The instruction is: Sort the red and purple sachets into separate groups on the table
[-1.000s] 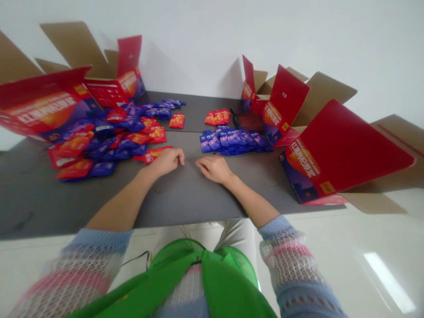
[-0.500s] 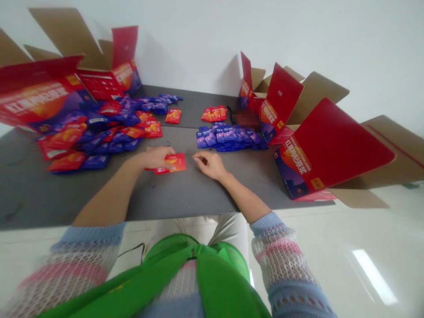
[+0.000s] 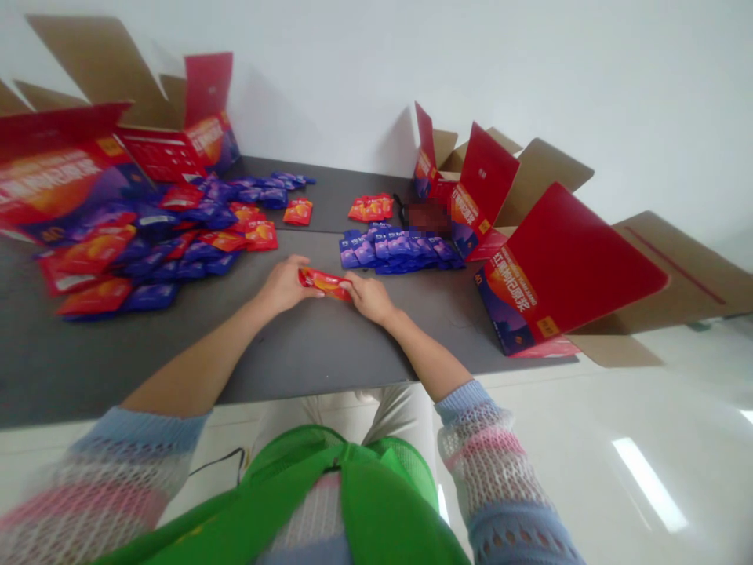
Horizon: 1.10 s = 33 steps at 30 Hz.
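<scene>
Both hands grip one red pouch (image 3: 325, 284) by its two ends, just over the grey table (image 3: 294, 345). My left hand (image 3: 286, 286) is closed on its left end, and my right hand (image 3: 369, 297) pinches the right end. The pouch looks narrow and seen edge-on. Beyond the right hand lies a row of overlapping purple pouches (image 3: 394, 249). Farther back are a small group of red pouches (image 3: 370, 208) and a single red pouch (image 3: 298, 212). To the left of my left hand spreads a mixed heap of red and purple pouches (image 3: 153, 251).
Open printed cartons stand on both sides: a large red carton (image 3: 64, 176) at the left, and a red carton (image 3: 523, 290) with raised flaps near the right table edge. Smaller cartons (image 3: 432, 169) sit behind it. A dark blurred object (image 3: 428, 216) lies behind the purple row.
The red pouch was flat under my left hand; now it is raised and tilted between both hands. My right hand has closed on its right end. The view has shifted slightly.
</scene>
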### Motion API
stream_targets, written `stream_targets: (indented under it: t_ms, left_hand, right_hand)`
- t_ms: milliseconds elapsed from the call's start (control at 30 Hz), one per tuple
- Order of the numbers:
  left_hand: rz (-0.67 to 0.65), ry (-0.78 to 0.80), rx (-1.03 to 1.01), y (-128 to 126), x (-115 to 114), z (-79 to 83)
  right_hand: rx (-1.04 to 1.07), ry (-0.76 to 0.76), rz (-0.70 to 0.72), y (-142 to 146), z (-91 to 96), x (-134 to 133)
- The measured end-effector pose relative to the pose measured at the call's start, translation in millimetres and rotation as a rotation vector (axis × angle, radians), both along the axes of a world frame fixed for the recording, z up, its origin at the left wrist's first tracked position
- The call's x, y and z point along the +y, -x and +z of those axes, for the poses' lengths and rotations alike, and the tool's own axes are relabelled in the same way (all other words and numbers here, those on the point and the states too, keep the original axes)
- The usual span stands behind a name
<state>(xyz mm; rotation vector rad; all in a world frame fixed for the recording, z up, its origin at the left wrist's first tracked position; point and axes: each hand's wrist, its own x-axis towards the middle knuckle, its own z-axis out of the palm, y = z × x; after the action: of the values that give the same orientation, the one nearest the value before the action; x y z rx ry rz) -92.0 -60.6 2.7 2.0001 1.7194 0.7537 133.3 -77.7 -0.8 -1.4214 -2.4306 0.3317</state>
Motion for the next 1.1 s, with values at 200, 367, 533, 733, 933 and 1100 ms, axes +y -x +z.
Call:
stream_targets:
  t_ms: [200,367,533,733,933,1100]
  left_hand:
    - [-0.21,0.258,-0.581,10,14,-13.5]
    - [-0.326,0.29,-0.774,-7,5,-2.9]
    - [-0.486,0.392,-0.728,-15,-2,-1.2]
    - [-0.282,0.295,-0.903,-28,-7,-16.8]
    - [-0.331,0.149,-0.959,-34,2,-31.4]
    - [-0.215,0.26,-1.185,-23,8,-28.9]
  right_hand:
    - [0.275,-0.011,-0.087,-8,0.3,5]
    - [0.796,0.016,-0.218,2,-1.8,6]
    - [1.028,0.172,-0.304,18,-3.9,-4]
    - [0.916,0.202,-0.213,18,-11.5,-6]
    - [0.428,0.197,-0.314,12,-3.9,-13]
    - [0.485,0.166,-0.296,9,6.9,-6]
